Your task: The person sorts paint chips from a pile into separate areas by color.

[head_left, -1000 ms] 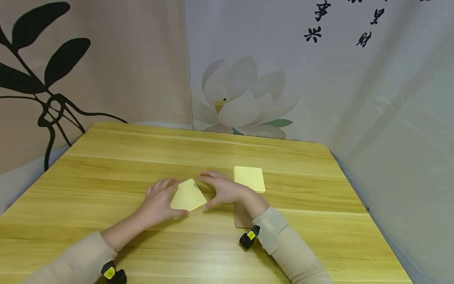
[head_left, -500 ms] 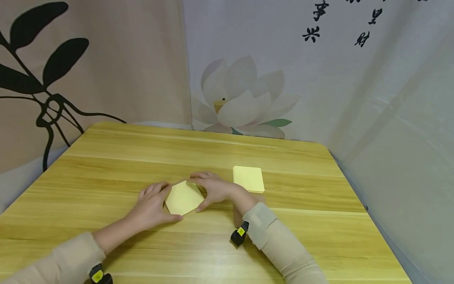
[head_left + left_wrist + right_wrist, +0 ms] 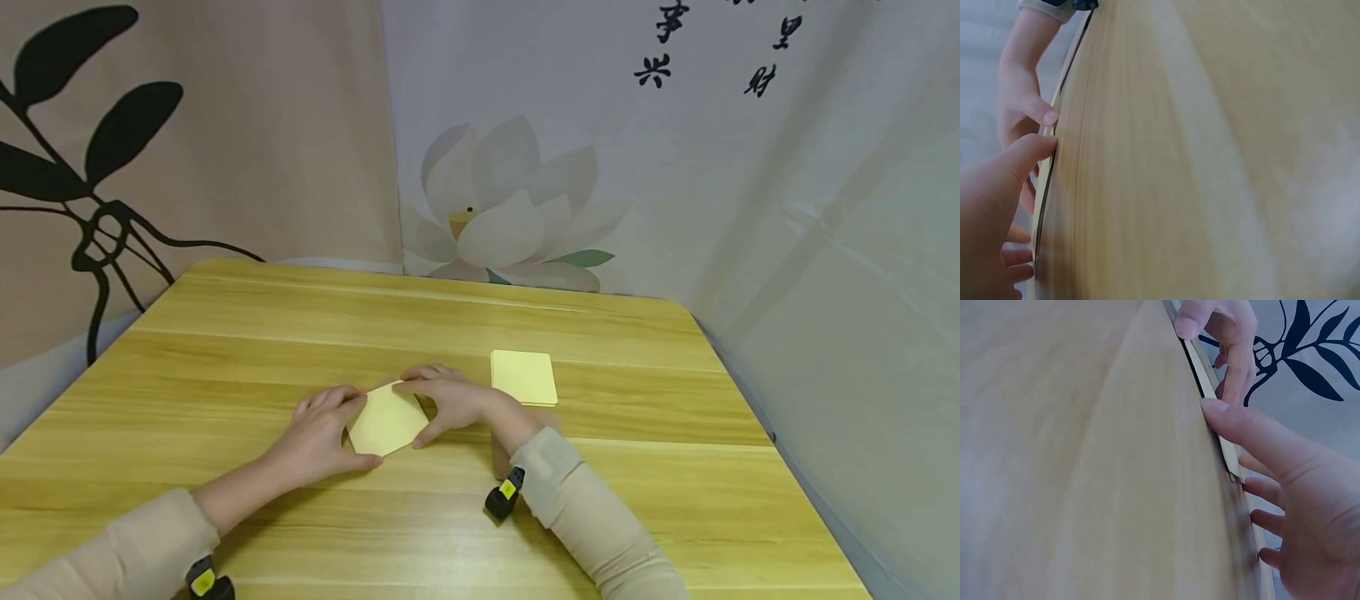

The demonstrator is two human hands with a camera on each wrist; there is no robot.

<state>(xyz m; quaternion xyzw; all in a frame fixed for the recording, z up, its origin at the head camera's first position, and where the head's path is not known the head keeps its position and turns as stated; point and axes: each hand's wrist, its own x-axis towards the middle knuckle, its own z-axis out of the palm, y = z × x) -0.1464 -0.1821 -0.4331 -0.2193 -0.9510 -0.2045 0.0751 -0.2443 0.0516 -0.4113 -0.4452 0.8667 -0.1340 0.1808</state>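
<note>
A pale yellow square card (image 3: pixel 386 421) with rounded corners lies flat, turned at an angle, close over the table between both hands. My left hand (image 3: pixel 322 437) holds its left side, thumb at the near edge and fingers toward the far edge. On the other side, my right hand (image 3: pixel 450 400) holds the card's right corner between thumb and fingers. Seen edge-on in the right wrist view, the card (image 3: pixel 1229 453) is a thin strip with a dark line beneath it. The two thumbs stand a short way apart along the near edge.
Behind the right hand sits a small stack of yellow square cards (image 3: pixel 523 377). A brownish flat piece (image 3: pixel 500 457) lies nearer, mostly hidden by the right forearm. The wooden table (image 3: pixel 300 317) ends at a printed curtain (image 3: pixel 300 125).
Both hands have shifted slightly left with the card. My right hand has closed in from beside the card to its right edge. Little differs over the last half second.
</note>
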